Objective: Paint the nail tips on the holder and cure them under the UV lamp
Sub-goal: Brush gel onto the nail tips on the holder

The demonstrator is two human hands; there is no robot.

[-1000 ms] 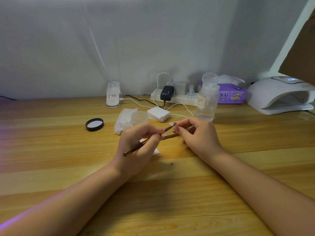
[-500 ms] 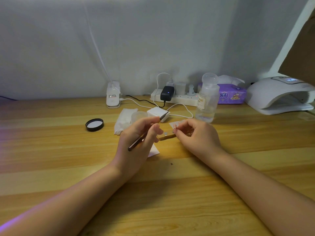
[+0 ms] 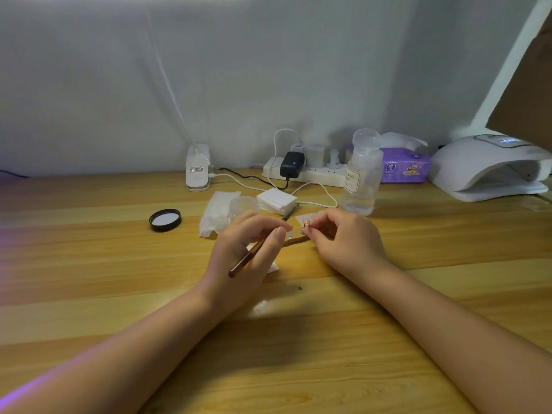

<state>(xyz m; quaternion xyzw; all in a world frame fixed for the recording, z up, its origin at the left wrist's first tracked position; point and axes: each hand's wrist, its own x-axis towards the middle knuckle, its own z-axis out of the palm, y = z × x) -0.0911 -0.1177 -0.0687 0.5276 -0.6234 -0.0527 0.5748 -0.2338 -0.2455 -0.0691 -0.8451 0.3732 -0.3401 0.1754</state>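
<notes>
My left hand [image 3: 245, 255] grips a thin brown nail brush [image 3: 248, 258], its bristle end pointing up and right towards a white pad stack. My right hand [image 3: 346, 243] pinches the end of a wooden nail-tip holder [image 3: 294, 241] that lies on the table between both hands. A small card with pale nail tips [image 3: 307, 219] sits just above my right fingertips. The white UV lamp [image 3: 490, 171] stands at the far right, its display lit. Most of the holder is hidden by my fingers.
A clear jar [image 3: 243, 204] stands behind my left hand, its black lid [image 3: 165, 219] lies to the left. A pump bottle [image 3: 363, 174], a white pad stack [image 3: 276, 201], a wipe [image 3: 216, 216], a power strip [image 3: 310, 171] with cables and a purple tissue pack [image 3: 403, 167] line the back.
My left hand drew the brush back from the holder and tilted its tip up and away. My right hand stayed on the holder, shifting slightly.
</notes>
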